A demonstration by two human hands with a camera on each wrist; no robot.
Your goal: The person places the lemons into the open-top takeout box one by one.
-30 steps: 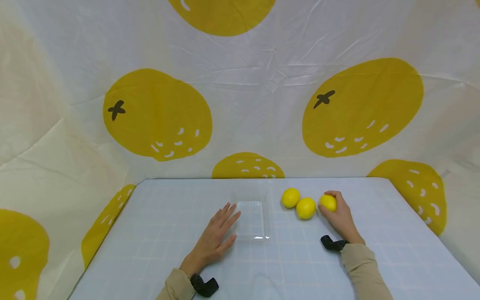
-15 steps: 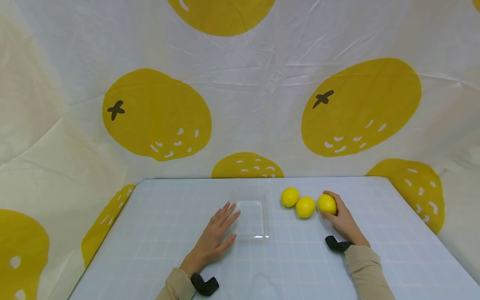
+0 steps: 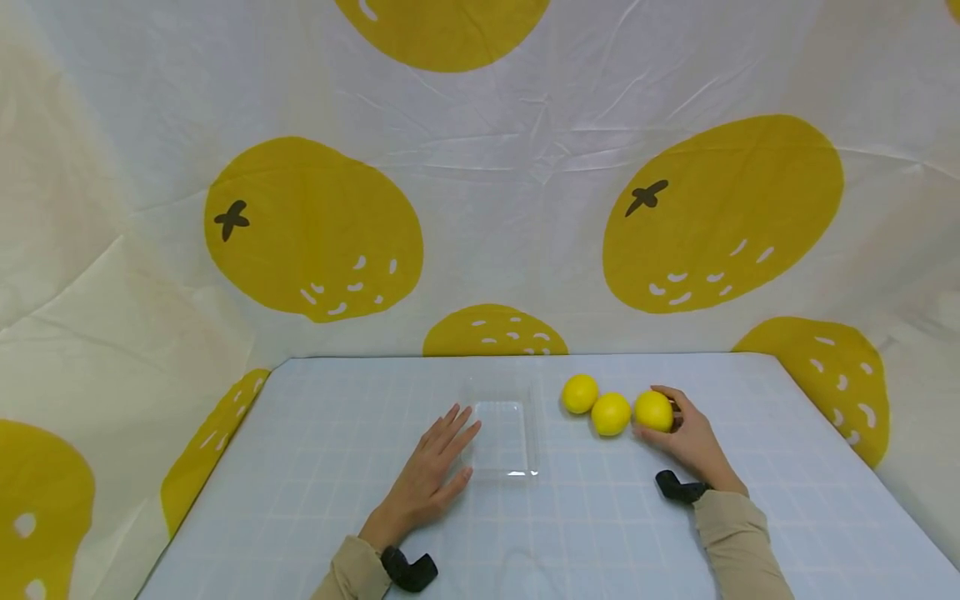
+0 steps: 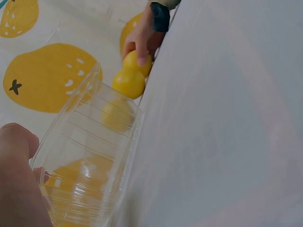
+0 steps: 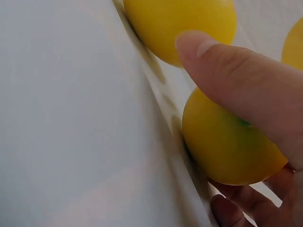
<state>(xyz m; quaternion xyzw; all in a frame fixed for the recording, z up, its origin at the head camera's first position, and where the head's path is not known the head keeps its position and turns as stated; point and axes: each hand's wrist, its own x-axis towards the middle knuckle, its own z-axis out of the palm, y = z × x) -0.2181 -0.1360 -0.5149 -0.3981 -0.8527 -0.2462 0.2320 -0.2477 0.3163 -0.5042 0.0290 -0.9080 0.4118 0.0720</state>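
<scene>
In the head view, three yellow lemons sit in a row at the back right of the table: a far one (image 3: 581, 393), a middle one (image 3: 611, 414) and a right one (image 3: 653, 412). My right hand (image 3: 693, 437) is at the right lemon, thumb on the near side and fingers behind it, loosely spread with a gap toward the palm. The right wrist view shows the thumb (image 5: 236, 75) across this lemon (image 5: 232, 142), which has a green spot. My left hand (image 3: 423, 479) lies with fingers extended at the left side of a clear plastic container (image 3: 534, 433).
The table (image 3: 337, 467) has a pale checked cloth. Behind it hangs a white curtain (image 3: 510, 225) printed with big yellow fruits. A black wrist camera (image 3: 408, 572) sits on my left wrist, another (image 3: 678, 487) on the right.
My right hand has drawn slightly right and back, its fingers loosening from the right lemon, which now shows more of its surface. The left hand and container have stayed put.
</scene>
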